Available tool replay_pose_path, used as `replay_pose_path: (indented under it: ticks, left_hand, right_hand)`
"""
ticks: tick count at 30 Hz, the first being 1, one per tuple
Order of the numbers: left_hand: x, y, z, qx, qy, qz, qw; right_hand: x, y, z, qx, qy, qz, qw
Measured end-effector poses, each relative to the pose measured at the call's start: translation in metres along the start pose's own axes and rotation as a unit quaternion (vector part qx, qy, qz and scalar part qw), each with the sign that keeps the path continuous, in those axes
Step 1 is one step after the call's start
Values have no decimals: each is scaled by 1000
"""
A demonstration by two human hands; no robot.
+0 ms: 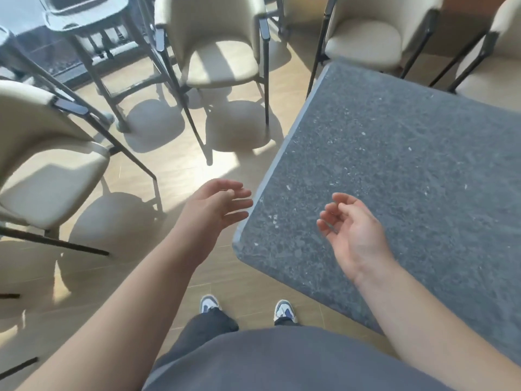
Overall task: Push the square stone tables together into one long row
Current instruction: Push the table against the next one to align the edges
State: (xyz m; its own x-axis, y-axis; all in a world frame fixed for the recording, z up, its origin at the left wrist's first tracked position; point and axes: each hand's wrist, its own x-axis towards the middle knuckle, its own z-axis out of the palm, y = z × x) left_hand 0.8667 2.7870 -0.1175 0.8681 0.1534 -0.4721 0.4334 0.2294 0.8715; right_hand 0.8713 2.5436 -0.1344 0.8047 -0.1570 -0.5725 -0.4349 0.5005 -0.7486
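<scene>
While you stood at the near corner of the table [394, 176], its speckled grey stone top filled the right side of your view, the corner pointing toward your shoes [284, 311]. Your left hand [217, 204] hung over the floor [174, 162] just beside the table's left edge, fingers spread and loose, holding nothing, and not clearly touching the stone. Your right hand [352, 230] was over the tabletop, palm turned up, fingers gently curled and empty; whether it rested on the surface could not be told. Cream chairs [222, 57] with dark legs stood to the left and beyond the table, and a grey high chair [84, 21] stood at upper left.
</scene>
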Motion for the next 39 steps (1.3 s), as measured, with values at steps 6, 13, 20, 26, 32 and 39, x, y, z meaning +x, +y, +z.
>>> replay_pose_path:
  ticks: [6, 13, 20, 26, 32, 39]
  left_hand:
    - [98, 33, 5, 66, -171, -1, 983]
    - [113, 41, 22, 216, -437, -57, 871]
    - [84, 53, 18, 247, -613, -41, 749]
    - [64, 51, 8, 259, -687, -21, 678]
    - [70, 72, -25, 232, -735, 0, 637]
    - [108, 122, -47, 216, -786, -8, 579]
  right_hand:
    - [11, 5, 30, 58, 145, -110, 982]
    - [-88, 56, 74, 188, 386, -210, 878]
    - [-177, 131, 129, 307, 542, -281, 730]
    - [-202, 165, 188, 339, 615, -300, 645]
    - [-197, 174, 257, 360, 639, -315, 602]
    - [-161, 147, 340, 358, 654, -345, 570]
